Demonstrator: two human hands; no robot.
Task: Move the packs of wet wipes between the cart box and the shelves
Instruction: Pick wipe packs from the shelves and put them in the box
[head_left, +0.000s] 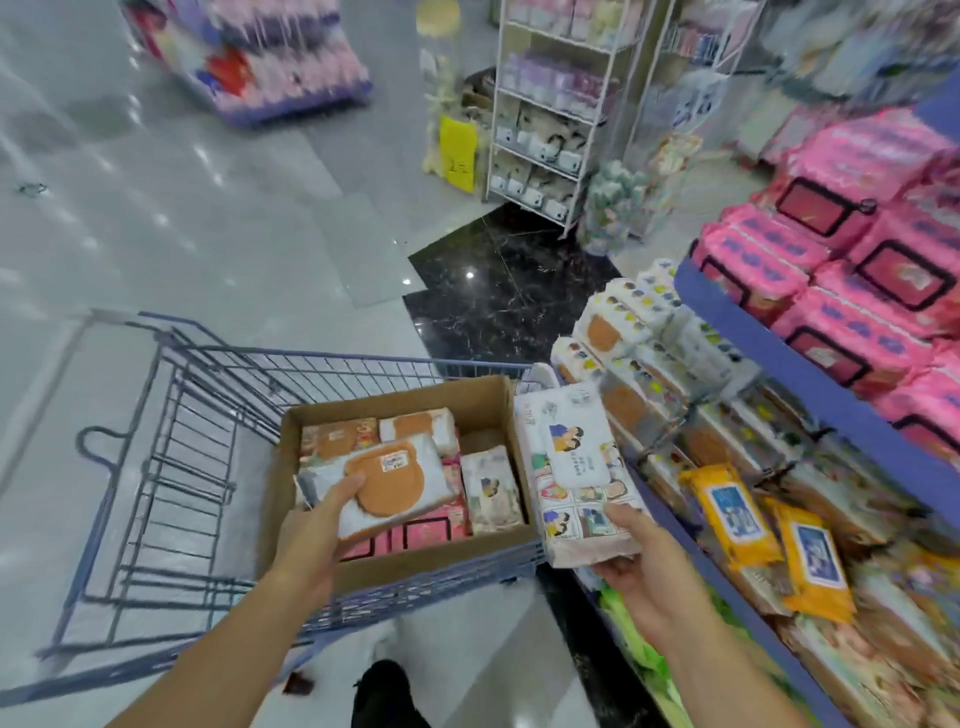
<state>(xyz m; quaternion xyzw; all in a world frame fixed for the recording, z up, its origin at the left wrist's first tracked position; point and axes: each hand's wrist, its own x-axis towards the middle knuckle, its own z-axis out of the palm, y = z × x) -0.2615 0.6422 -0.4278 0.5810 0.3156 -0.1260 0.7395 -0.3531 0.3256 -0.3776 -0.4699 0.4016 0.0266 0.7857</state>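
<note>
A cardboard box (498, 402) sits in the blue wire cart (171, 431) and holds several wipe packs. My left hand (311, 540) grips a white pack with an orange lid (384, 483) just above the box's near left part. My right hand (644, 566) holds a white pack printed with cartoon couples (571, 467) by its near end, in the air between the box's right wall and the shelf. The lower shelf (675, 519) on the right carries rows of white-and-orange packs (613, 332) and two orange packs with blue labels (727, 514).
An upper blue shelf (769, 343) at the right is stacked with pink packs (857, 332). A white wire rack (550, 119) of goods stands ahead. A low blue display (260, 57) of pink items sits on the glossy floor at far left. A dark shoe (384, 691) shows below.
</note>
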